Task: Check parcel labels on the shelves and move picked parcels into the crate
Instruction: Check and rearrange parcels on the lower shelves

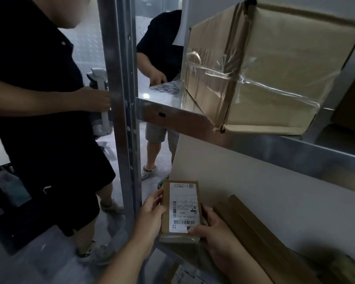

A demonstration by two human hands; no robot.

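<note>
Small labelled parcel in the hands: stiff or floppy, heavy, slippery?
The small parcel is likely stiff: it looks flat though the left hand and right hand grip only its edges. Probably light, being thin. The glossy tape at its near end may be a bit slippery.

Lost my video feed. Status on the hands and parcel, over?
Left hand and right hand grip small parcel, label up. Not crated yet. Person stands close left of shelf post.
</note>
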